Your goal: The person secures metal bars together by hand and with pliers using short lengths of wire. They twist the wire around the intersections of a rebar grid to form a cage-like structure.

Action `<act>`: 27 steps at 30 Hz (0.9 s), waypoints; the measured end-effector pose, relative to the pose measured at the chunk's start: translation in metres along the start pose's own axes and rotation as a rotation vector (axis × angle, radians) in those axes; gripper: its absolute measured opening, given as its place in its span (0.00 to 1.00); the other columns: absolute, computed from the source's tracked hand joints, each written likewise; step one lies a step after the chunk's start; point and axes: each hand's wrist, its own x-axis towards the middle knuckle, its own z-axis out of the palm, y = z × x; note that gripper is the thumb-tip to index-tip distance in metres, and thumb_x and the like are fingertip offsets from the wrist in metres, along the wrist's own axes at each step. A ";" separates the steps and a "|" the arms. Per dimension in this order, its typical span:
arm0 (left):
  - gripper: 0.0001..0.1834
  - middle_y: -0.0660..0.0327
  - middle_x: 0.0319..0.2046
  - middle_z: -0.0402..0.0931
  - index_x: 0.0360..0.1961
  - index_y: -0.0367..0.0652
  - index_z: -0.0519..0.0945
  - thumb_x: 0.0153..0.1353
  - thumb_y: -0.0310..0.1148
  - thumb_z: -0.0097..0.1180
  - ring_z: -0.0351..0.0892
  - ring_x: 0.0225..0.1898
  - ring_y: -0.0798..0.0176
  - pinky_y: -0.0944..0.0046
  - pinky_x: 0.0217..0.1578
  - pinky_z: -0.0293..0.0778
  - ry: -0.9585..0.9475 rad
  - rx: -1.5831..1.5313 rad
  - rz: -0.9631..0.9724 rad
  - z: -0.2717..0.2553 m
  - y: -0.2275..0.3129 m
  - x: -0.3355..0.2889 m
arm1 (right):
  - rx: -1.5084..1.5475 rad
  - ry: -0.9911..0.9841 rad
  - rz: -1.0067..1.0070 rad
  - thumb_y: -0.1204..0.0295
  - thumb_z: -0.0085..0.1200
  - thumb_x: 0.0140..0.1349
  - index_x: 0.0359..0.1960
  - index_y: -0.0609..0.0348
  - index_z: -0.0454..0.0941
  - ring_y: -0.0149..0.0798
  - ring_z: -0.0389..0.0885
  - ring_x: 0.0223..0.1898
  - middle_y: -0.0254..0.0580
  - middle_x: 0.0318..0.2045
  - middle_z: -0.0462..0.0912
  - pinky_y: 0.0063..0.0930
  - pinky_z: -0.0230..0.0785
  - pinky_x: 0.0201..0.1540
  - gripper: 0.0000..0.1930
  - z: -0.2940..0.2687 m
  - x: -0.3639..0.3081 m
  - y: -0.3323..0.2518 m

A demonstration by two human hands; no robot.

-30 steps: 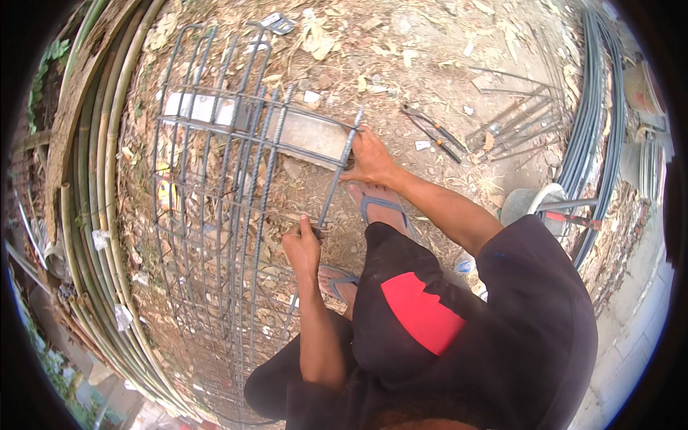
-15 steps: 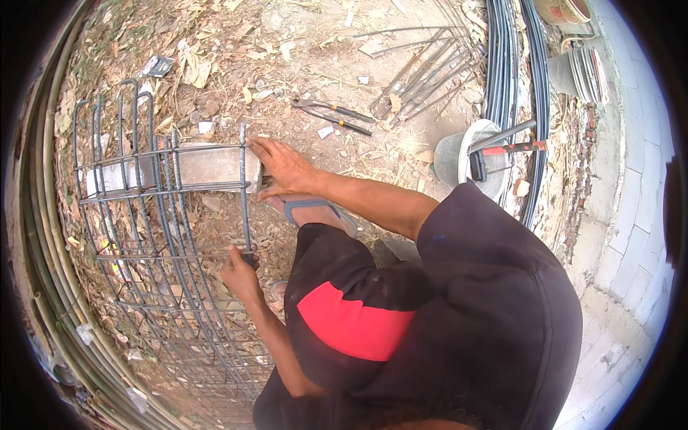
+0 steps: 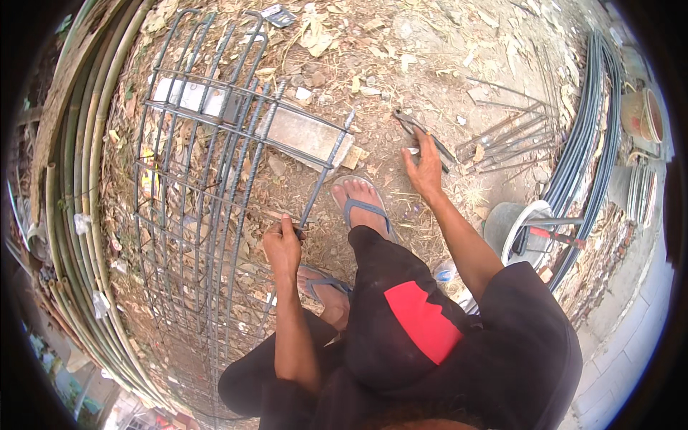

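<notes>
We grip the steel cage and reach for the pliers.
The cage stretches along the left, a pale block beneath its far bars; our left hand's fingers curl round its end bar. Our right hand spreads thumb and fingers wide at the pliers, on the ground to the right.

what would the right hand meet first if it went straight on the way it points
Most likely the pliers on the ground: the right hand has its fingers over their handles, though depth is unclear, so they may be touching.
</notes>
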 end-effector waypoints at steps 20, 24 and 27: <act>0.30 0.34 0.24 0.78 0.25 0.30 0.83 0.69 0.51 0.51 0.81 0.32 0.30 0.38 0.37 0.74 0.019 0.135 0.007 -0.005 0.001 -0.002 | 0.054 -0.488 -0.726 0.76 0.59 0.58 0.43 0.58 0.82 0.51 0.79 0.52 0.46 0.44 0.82 0.45 0.70 0.58 0.11 0.045 -0.066 -0.075; 0.29 0.34 0.25 0.80 0.25 0.31 0.84 0.68 0.50 0.51 0.82 0.33 0.30 0.38 0.39 0.76 0.033 0.135 0.003 -0.005 0.002 -0.003 | 0.070 -0.586 -1.092 0.74 0.60 0.57 0.52 0.59 0.79 0.56 0.72 0.63 0.52 0.58 0.76 0.49 0.63 0.69 0.19 0.127 -0.056 -0.129; 0.29 0.34 0.25 0.79 0.24 0.32 0.84 0.68 0.50 0.51 0.82 0.31 0.32 0.40 0.38 0.75 0.077 0.152 0.013 -0.004 0.002 -0.003 | -0.038 -0.567 -1.144 0.66 0.57 0.60 0.60 0.57 0.75 0.61 0.63 0.70 0.58 0.66 0.68 0.54 0.54 0.74 0.25 0.186 -0.031 -0.174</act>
